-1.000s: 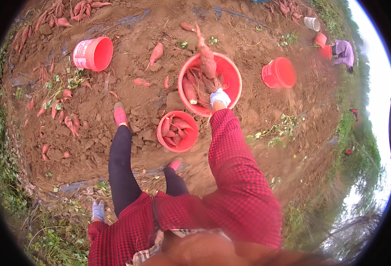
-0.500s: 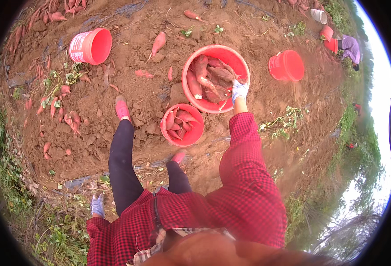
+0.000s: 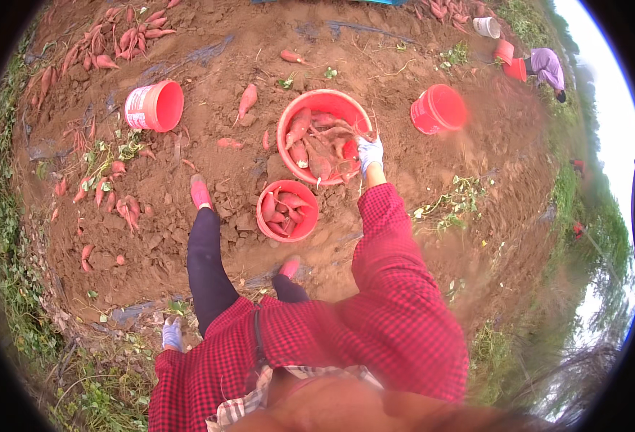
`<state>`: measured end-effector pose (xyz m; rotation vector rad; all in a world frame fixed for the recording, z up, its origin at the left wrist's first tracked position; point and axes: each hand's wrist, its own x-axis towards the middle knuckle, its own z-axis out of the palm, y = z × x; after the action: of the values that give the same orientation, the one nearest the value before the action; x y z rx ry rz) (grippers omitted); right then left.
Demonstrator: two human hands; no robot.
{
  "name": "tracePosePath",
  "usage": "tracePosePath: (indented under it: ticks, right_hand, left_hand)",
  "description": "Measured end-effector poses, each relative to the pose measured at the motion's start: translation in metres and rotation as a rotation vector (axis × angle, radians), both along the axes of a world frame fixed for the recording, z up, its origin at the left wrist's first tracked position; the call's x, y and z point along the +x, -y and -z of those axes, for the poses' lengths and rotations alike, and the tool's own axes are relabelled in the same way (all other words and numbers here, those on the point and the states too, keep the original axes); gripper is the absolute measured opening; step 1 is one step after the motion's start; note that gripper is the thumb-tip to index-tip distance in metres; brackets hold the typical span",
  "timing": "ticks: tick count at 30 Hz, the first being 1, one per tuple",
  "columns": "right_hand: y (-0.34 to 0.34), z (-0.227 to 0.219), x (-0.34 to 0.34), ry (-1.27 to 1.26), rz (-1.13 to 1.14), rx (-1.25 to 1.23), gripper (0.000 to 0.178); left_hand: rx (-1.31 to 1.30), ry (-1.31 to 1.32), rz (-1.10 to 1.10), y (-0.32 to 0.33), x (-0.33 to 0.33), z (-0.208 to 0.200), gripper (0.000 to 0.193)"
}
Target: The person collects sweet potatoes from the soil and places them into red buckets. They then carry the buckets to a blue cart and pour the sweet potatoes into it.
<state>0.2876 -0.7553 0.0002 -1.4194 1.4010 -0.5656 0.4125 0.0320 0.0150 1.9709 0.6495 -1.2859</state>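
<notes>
Red plastic tub (image 3: 340, 104), large and round, standing open on brown soil (image 3: 152, 252) just above the middle of the frame, big reddish sweet potatoes (image 3: 299, 126) heaped inside. At its right side, in a thin white glove, the right hand (image 3: 371, 153), reaching up from below in a red-and-black checked sleeve (image 3: 386, 223), fingers at the rim beside a thin stringy root (image 3: 374, 119) poking upward. Cannot tell whether clamped on rim, root or tuber. Far off at the lower left of the frame, the left hand (image 3: 172, 335), also gloved, fingers loosely extended. Both hands well apart from each other.

Just below the tub, near the centre of the frame, a smaller red bucket (image 3: 307, 223), partly filled with slimmer tubers (image 3: 281, 213). Farther left, a pink shoe (image 3: 200, 191). At upper left, a tipped red bucket (image 3: 168, 106), mouth to the right, and above it a pile of sweet potatoes (image 3: 134, 39). Between tipped bucket and tub, a loose sweet potato (image 3: 248, 99). Right of the tub, another red bucket (image 3: 440, 109). At upper right, a bent-over person (image 3: 546, 66) in lavender near a white bucket (image 3: 487, 27).
</notes>
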Motion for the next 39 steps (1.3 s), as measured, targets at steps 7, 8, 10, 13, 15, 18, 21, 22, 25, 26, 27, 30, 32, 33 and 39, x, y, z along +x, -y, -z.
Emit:
tracePosePath:
  ticks: [7,8,10,13,15,18,21,22,25,26,27,30,32,33,39]
  right_hand:
    - [-0.012,-0.086,-0.038,0.397,0.029,0.117,0.012]
    - [-0.015,-0.094,-0.042,0.414,0.048,0.141,0.012]
    - [-0.023,-0.112,-0.051,0.437,0.081,0.178,0.012]
    - [-0.044,-0.143,-0.068,0.467,0.011,0.187,0.012]
    - [-0.066,-0.164,-0.082,0.574,-0.035,0.261,0.011]
    - [-0.095,-0.191,-0.107,0.607,-0.172,0.323,0.006]
    - [-0.122,-0.205,-0.125,0.534,-0.308,0.385,0.016]
    - [-0.137,-0.208,-0.136,0.617,-0.396,0.328,0.03]
    - [-0.169,-0.217,-0.148,0.434,-0.554,0.335,0.042]
    - [-0.179,-0.221,-0.158,0.383,-0.682,0.204,0.044]
    - [-0.187,-0.224,-0.164,0.257,-0.744,0.076,0.047]
    - [-0.211,-0.229,-0.181,0.456,-0.697,0.049,0.053]
    - [-0.219,-0.228,-0.193,0.318,-0.69,-0.026,0.051]
    - [-0.221,-0.226,-0.199,0.33,-0.647,0.019,0.049]
    - [-0.233,-0.206,-0.208,0.553,-0.518,-0.005,0.046]
  left_hand:
    - [0.007,0.194,0.043,0.051,-0.006,-0.009,0.029]
    - [0.034,0.344,0.129,0.065,-0.004,-0.01,0.029]
    - [0.033,0.416,0.229,0.08,-0.002,-0.029,0.031]
    - [-0.204,0.443,0.063,0.124,0.017,-0.056,0.041]
    - [-0.264,0.653,0.143,0.166,0.026,-0.076,0.048]
    - [-0.534,0.809,0.378,0.246,0.024,-0.116,0.064]
    - [-0.813,1.151,0.727,0.34,-0.002,-0.155,0.086]
    - [-0.771,1.224,0.878,0.364,-0.014,-0.168,0.092]
    - [-0.901,1.306,1.181,0.429,-0.05,-0.193,0.102]
    - [-0.931,1.102,1.243,0.441,-0.061,-0.197,0.099]
    - [-0.868,0.983,1.33,0.448,-0.073,-0.199,0.096]
    - [-1.001,0.332,1.198,0.455,-0.101,-0.193,0.092]
    - [-0.986,0.214,1.177,0.453,-0.111,-0.183,0.084]
    - [-1.029,0.275,1.201,0.45,-0.113,-0.179,0.079]
    - [-1.127,0.097,0.865,0.456,-0.133,-0.154,0.07]
